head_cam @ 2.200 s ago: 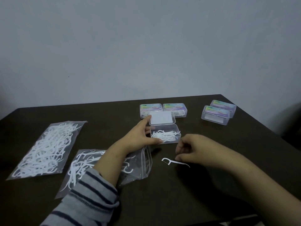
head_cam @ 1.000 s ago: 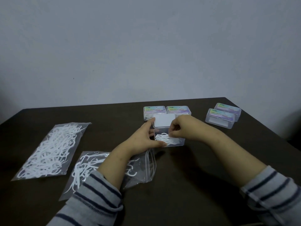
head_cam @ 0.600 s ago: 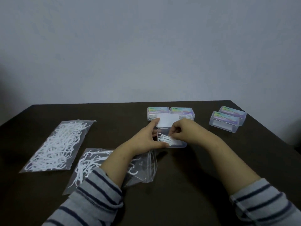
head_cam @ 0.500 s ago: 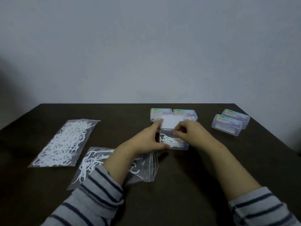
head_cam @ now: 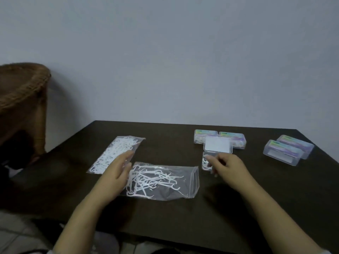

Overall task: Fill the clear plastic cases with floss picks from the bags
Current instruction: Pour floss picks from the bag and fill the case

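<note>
Clear plastic is everywhere on the dark table [head_cam: 238, 208]: the open case [head_cam: 206, 162] sits right of centre with its lid [head_cam: 217, 147] folded back on the far side, a few white floss picks [head_cam: 204, 164] lying in its tray. The right hand [head_cam: 227, 166] hovers at the near right of that tray, fingers loosely curled; it is blurred, and I cannot tell whether it pinches a pick or holds nothing. The left hand [head_cam: 117, 171] is spread flat, fingers straight and relaxed, holding nothing, at the left end of the near bag [head_cam: 163, 181], which lies on its side with its mouth pointing right toward the case, probably so picks can be drawn out close to where they go. This bag looks part emptied, with loose picks spread thinly inside. A fuller far bag [head_cam: 115, 153] lies to the left, just beyond the left hand, likely kept as the next supply. Two closed cases [head_cam: 220, 136] stand just behind the open lid and hold picks, so they seem filled and set aside; two more cases [head_cam: 288, 150] lie far right, well apart, their contents unclear. A woven basket [head_cam: 22, 88] stands off the table at far left. The open case looks far from full, so I judge the filling is in its early part.
</note>
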